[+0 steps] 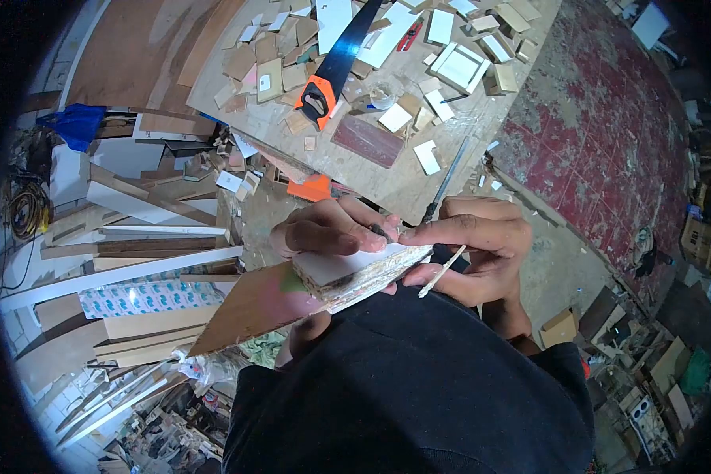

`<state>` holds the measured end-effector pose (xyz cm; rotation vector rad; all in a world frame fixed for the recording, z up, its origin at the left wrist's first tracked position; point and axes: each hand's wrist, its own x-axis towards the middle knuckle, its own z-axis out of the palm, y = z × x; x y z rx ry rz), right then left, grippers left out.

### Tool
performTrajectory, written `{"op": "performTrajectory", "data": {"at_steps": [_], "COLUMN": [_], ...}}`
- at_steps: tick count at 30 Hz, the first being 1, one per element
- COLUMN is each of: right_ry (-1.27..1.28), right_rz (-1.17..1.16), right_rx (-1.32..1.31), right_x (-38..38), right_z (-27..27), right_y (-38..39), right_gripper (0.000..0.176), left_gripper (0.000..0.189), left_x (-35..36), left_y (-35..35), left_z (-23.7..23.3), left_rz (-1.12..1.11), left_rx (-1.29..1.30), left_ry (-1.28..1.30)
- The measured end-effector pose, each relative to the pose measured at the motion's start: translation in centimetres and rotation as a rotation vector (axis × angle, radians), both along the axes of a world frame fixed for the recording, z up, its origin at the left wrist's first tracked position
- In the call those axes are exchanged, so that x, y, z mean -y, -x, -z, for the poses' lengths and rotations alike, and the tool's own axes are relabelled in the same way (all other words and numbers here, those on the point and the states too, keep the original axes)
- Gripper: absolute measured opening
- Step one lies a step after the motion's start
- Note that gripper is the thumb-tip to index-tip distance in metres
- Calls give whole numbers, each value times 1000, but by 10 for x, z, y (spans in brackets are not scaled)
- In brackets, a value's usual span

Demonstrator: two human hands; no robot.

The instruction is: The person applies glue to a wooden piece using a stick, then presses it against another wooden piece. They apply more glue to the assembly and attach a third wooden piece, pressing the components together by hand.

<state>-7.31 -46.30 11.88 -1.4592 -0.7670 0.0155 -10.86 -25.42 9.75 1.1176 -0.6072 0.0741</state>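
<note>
My left hand (328,229) is closed on a white board piece (344,267) with rough, glue-like edges. A flat brown board (249,308) with pink and green marks lies against its underside and sticks out to the lower left. My right hand (478,241) holds a thin pale stick (442,271) between its fingers, and its index fingertip touches the top edge of the white piece. A small dark bit (380,232) sits at my left fingertips. Just beyond my right hand, a thin dark rod-like tool (448,179) points up over the table.
The worktable (292,146) ahead bears a handsaw (317,101) with an orange handle, a red cutter (409,36), a dark red block (367,141) and several wood offcuts. Boards (126,272) are piled on the left. More scraps lie at the lower right.
</note>
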Motion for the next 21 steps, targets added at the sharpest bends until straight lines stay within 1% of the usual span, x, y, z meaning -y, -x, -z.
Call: {"op": "performTrajectory", "data": {"at_steps": [4,6,7,9,10,12,13,15,16,20,21], "right_ry": [15,24,32,40,29,19,23,29,61,91,98], "right_rz": [21,31,28,24,21,19,16,18,10,3,-8], "right_rx": [-21,-23,-26,-29,-24,-19,-3,13,17,1,-10], "right_x": [0,-1,-1,-1,-1,-1,-2,-1,0,-2,-2], "right_z": [-1,-3,-4,-6,-7,-8,-8,-8,-8,-11,-12], "right_y": [3,4,4,4,3,2,2,0,-1,-2,-2], "right_gripper": [32,32,32,32,33,34,34,35,35,35,35], "left_gripper": [53,50,50,41,41,37,37,34,37,34,29], "left_x": [4,5,5,6,1,-11,-10,-6,-15,-15,-27], "left_y": [5,3,4,7,4,-3,-2,-1,-7,-8,-11], "left_z": [-3,2,1,-1,3,12,13,11,-2,-8,-16], "left_rz": [-44,-43,-43,-38,-37,-10,-9,-113,-56,-118,79], "left_rx": [-30,-11,-11,-87,-87,50,51,80,155,143,-369], "left_ry": [-2,82,82,115,115,-185,-185,-224,-392,-351,-290]}}
